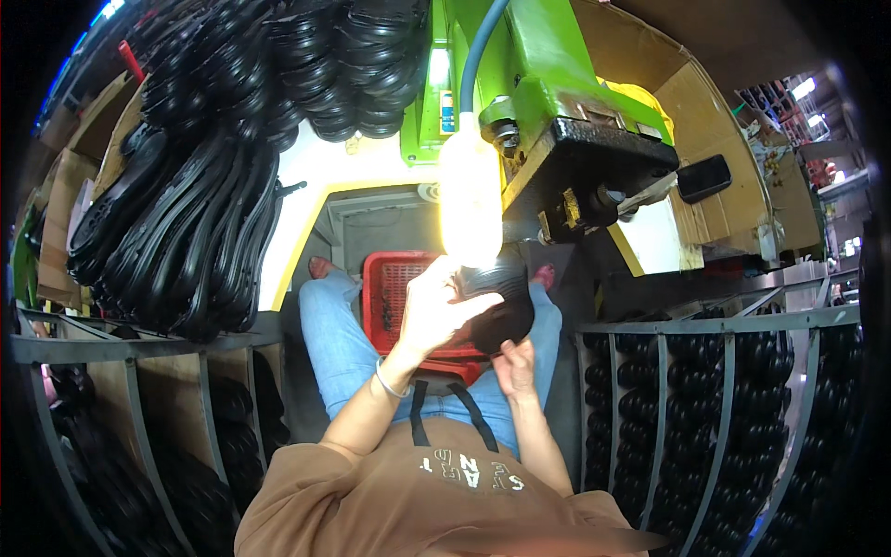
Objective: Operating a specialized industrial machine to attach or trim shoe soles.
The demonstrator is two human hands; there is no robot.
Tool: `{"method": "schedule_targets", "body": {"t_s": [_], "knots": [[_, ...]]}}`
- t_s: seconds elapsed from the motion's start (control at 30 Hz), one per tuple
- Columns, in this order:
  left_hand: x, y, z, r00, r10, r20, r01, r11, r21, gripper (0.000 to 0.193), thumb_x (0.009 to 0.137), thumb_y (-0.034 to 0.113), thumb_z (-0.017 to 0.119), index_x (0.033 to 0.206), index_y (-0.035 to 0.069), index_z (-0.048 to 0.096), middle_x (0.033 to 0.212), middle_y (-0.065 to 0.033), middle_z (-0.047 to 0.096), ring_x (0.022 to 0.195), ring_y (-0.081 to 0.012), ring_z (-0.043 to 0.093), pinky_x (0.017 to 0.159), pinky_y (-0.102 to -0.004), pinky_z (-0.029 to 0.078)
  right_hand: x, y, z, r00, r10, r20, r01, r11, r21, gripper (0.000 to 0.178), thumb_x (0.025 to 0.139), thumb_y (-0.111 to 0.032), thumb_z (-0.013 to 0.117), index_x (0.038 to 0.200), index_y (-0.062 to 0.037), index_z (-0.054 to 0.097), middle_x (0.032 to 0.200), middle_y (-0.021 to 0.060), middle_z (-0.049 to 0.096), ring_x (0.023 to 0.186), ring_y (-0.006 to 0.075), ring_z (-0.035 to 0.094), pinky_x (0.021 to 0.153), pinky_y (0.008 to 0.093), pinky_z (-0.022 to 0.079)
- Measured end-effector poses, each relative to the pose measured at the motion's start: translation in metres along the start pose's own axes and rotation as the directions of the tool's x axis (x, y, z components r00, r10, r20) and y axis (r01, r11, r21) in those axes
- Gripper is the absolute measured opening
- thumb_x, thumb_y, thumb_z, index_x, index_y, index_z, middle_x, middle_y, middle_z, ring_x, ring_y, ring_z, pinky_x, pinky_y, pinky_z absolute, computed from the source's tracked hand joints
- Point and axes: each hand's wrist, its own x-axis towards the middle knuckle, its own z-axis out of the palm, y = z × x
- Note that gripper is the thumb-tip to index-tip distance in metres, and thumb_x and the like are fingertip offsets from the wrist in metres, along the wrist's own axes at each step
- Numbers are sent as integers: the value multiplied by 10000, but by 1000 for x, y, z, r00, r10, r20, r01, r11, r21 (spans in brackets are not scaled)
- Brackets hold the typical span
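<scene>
Black sole (506, 322), glossy and rounded, spans left hand (440, 311) and right hand (515, 369).

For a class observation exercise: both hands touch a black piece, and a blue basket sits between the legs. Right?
Not blue: the head view shows a red basket between the legs. Left hand and right hand do touch the black piece.

Glossy dark piece (506, 320), perhaps rubber; plastic basket (370, 290); smooth painted-metal machine (554, 56).

A lamp (471, 195) glared white at far centre — bleaching the tabletop (311, 172) — while the left rack (121, 351) and right rack (724, 325) bent toward dark edges.
</scene>
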Motion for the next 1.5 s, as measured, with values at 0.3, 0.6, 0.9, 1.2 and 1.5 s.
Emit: {"method": "schedule_targets", "body": {"t_s": [0.3,0.6,0.9,1.2,1.5], "knots": [[10,2,4,986,166,34,-150,950,-273,484,701,-12,788,1138,-7,580,1042,-72,632,911,-116,602,791,-253,517,33,-102,4,920,-390,-41,364,888,-282,532,704,57,699,1182,-2,472,1134,117,569,1079,231,546,1001,380,407],[12,27,-15,991,119,65,-111,987,-119,436,700,-23,779,1095,-28,596,1020,-82,639,937,-129,611,822,-269,528,57,-159,51,896,-443,32,410,796,-445,515,672,130,727,1118,10,497,1014,101,611,921,181,615,860,310,509],[0,19,-45,996,59,-60,-72,967,-243,371,660,5,811,980,-32,626,838,-57,653,750,-99,609,683,-230,494,65,-149,83,908,-404,108,408,800,-440,549,636,148,735,1113,13,499,999,99,614,905,175,623,830,287,522],[-24,-16,-97,989,-56,-136,2,929,-369,398,652,-118,724,1015,-28,589,913,-78,655,803,-142,634,741,-250,510,65,-124,128,909,-343,236,415,787,-457,588,604,152,752,1114,23,489,1026,107,597,908,172,620,834,295,532],[-42,-75,-119,975,-160,-153,62,861,-505,367,669,-100,745,985,-2,588,934,-65,638,842,-128,612,742,-254,507,69,-99,152,882,-267,388,449,728,-518,684,611,120,789,1183,21,426,1089,118,587,968,187,617,849,315,545]]}}
